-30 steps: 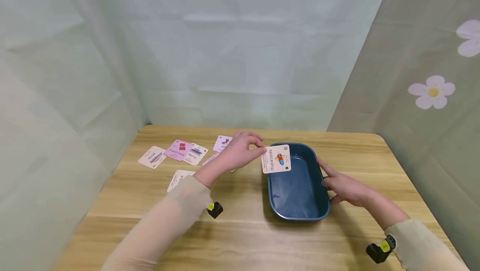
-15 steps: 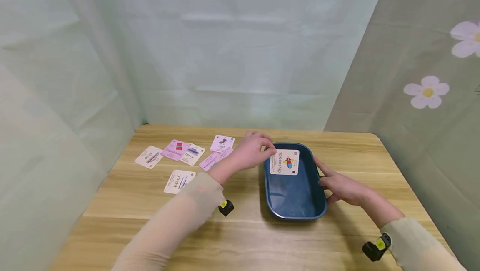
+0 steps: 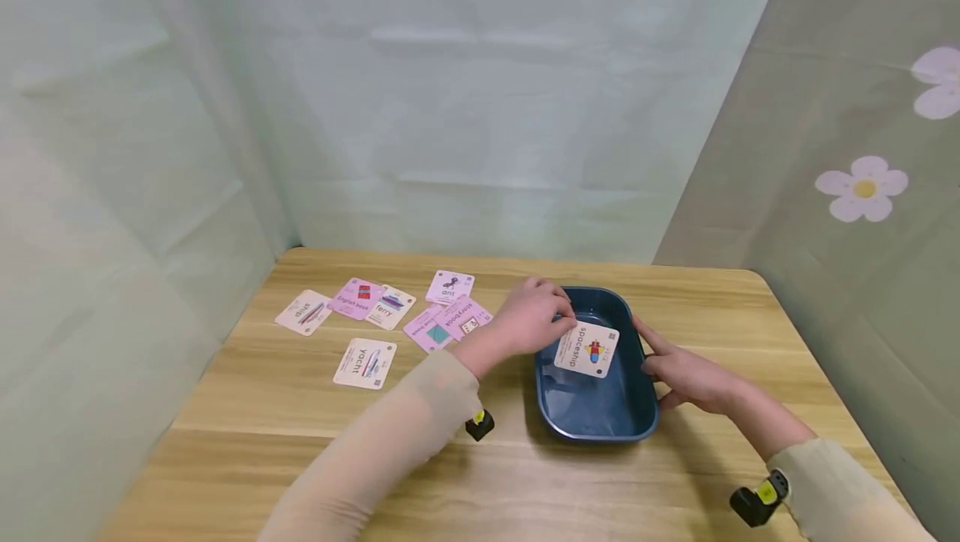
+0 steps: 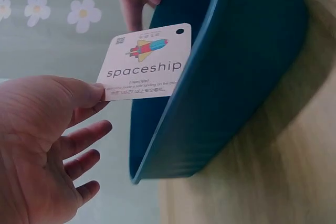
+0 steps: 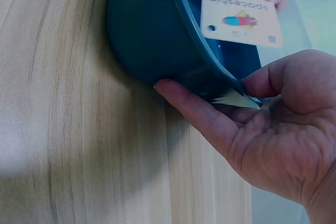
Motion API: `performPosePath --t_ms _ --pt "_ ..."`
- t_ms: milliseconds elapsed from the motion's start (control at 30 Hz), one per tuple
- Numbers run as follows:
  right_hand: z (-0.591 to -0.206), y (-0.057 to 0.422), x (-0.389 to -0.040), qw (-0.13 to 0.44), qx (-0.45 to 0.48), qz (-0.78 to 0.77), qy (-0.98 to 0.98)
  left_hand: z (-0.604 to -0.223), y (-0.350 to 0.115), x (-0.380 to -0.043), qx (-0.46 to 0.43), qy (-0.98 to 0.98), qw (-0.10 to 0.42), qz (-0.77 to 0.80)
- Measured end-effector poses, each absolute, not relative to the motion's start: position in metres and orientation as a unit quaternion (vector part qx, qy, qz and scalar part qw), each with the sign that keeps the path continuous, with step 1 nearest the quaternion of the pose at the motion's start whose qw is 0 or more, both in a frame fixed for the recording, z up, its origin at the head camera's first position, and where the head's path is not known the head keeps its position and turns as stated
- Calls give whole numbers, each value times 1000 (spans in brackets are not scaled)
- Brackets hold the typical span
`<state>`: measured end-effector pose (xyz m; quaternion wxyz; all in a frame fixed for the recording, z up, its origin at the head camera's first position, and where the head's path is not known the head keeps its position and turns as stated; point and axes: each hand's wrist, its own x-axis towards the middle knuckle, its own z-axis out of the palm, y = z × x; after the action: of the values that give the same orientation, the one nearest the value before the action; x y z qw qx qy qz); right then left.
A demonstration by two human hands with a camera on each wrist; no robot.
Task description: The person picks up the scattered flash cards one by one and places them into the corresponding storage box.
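Observation:
In the head view my left hand pinches the corner of a white "spaceship" flashcard between thumb and fingers. The card is tilted over the opening of a deep blue plastic tray. Its rocket picture faces up in the left wrist view, and the other fingers of that hand spread loosely below. My right hand grips the tray's right side; the right wrist view has the thumb at the rim and the fingers along the outer wall. Nothing else shows inside the tray.
Several flashcards lie on the wooden table to the left: ship, English book, ferry, yacht, ant and storybook. Some overlap. Pale curtains enclose the table's back and sides.
My left hand has carried the spaceship card rightward and toward me, from the tray's left rim to over its middle. The right hand stays on the tray.

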<state>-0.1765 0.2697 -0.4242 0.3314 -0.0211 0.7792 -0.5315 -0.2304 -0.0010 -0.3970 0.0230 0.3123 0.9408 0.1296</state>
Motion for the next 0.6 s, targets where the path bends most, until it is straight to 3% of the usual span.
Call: performPosePath --t_ms 600 --pt "-422 271 -175 337 -27 -529 778 -408 21 -222 332 941 49 43"
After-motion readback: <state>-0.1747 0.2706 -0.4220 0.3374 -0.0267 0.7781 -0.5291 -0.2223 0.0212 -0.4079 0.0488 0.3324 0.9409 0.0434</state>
